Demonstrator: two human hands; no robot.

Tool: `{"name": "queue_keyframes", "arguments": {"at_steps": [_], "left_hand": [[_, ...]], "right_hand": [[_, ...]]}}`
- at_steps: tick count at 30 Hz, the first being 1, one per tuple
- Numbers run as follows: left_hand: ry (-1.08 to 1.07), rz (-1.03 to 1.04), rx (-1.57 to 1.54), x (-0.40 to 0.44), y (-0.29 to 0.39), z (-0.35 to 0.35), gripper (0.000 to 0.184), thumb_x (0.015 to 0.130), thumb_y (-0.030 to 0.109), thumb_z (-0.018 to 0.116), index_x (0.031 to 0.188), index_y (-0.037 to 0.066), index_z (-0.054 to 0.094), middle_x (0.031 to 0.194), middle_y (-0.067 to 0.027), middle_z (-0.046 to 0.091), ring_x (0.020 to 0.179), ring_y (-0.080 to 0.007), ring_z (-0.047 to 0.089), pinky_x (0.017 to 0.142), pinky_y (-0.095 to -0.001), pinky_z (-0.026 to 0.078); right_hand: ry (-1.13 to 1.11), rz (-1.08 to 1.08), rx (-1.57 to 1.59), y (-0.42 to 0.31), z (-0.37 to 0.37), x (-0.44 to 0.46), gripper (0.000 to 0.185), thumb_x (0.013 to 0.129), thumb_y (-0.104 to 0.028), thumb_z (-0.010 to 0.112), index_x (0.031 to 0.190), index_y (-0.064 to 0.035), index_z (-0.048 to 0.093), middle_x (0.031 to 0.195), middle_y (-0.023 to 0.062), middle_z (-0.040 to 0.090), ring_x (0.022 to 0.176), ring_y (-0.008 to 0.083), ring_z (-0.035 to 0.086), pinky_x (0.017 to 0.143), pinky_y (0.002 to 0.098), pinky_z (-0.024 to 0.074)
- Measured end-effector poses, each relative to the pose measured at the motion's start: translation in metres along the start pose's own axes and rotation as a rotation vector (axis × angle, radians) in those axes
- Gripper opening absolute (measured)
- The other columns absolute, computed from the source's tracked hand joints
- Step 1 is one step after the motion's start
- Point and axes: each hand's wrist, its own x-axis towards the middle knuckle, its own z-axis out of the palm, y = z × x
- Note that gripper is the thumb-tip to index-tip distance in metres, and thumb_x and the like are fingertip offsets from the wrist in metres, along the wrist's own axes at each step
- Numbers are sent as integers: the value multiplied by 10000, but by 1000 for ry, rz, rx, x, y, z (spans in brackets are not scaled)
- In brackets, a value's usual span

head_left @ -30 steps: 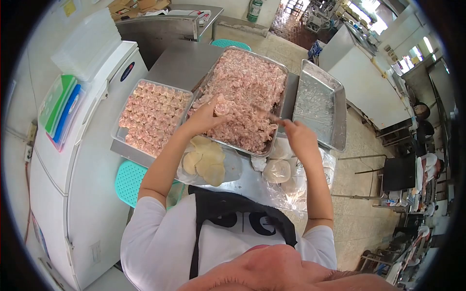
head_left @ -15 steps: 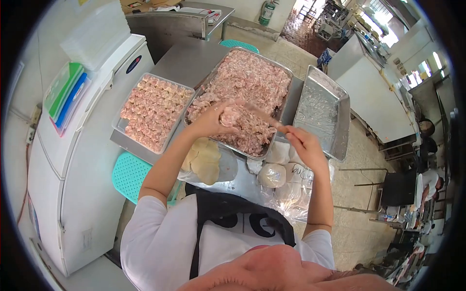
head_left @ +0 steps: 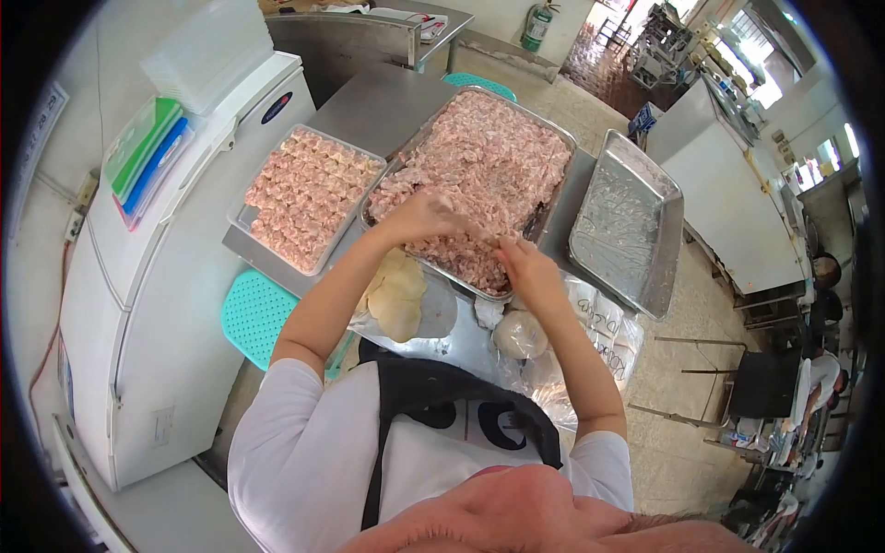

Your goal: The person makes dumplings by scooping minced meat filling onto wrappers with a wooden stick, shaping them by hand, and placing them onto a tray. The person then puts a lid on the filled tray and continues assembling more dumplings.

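A deep metal tray (head_left: 570, 152) full of pink minced meat (head_left: 498, 138) lies in front of me. My left hand (head_left: 424, 219) is curled over its near left part; what it holds is hidden and blurred. Close to its right, my right hand (head_left: 527, 263) is closed over the near edge of the meat, on a thin tool that is hardly visible. At the left, a clear plastic tray (head_left: 241, 217) holds rows of meat-filled dumplings (head_left: 309, 189). Round pale wrappers (head_left: 396, 295) lie fanned out just below my left forearm.
An empty-looking metal tray (head_left: 622, 217) stands at the right. Plastic-wrapped round stacks (head_left: 521, 335) lie near my right forearm. A white freezer (head_left: 189, 304) is at the left, with a turquoise stool (head_left: 258, 313) beside it. Another person (head_left: 825, 378) is far right.
My right hand has moved left and closer to my left hand, and the tool between them is now mostly out of sight. The whole view has shifted slightly, with the trays further right.
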Motion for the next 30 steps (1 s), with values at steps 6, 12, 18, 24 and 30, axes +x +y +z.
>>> {"name": "queue_keyframes", "arguments": {"at_steps": [6,12,18,24,30], "left_hand": [[237,310,440,-37,37,-5,638,710,347,809,1225,60,565,975,-116,687,986,-251,638,951,-334,444],[192,486,439,-58,70,-9,501,697,304,819,1099,77,627,960,-108,682,961,-213,628,907,-345,453],[56,254,192,-72,66,-19,356,718,252,790,965,52,631,912,-90,649,903,-190,604,856,-330,452],[43,468,259,-84,54,-41,413,716,272,805,996,37,614,984,-83,656,940,-197,601,869,-331,451],[38,460,187,-117,56,-82,503,673,296,843,1052,55,617,1028,-82,667,997,-182,600,869,-350,461]], "right_hand": [[-174,296,93,31,-50,-16,232,908,-216,607,1059,-50,667,875,164,650,758,332,632,661,398,488],[-102,31,508,-36,-65,-11,240,922,-206,596,1055,-17,660,906,164,648,770,312,614,700,352,489],[-75,47,168,-61,-89,-5,219,900,-220,619,1032,-53,673,834,133,619,736,318,614,647,383,485],[-72,115,75,-95,-95,9,213,890,-204,636,1011,-32,667,831,143,616,710,335,605,618,385,479],[-42,107,279,-144,-54,17,236,905,-179,619,1057,-1,649,852,170,629,779,318,615,680,365,480]]}}
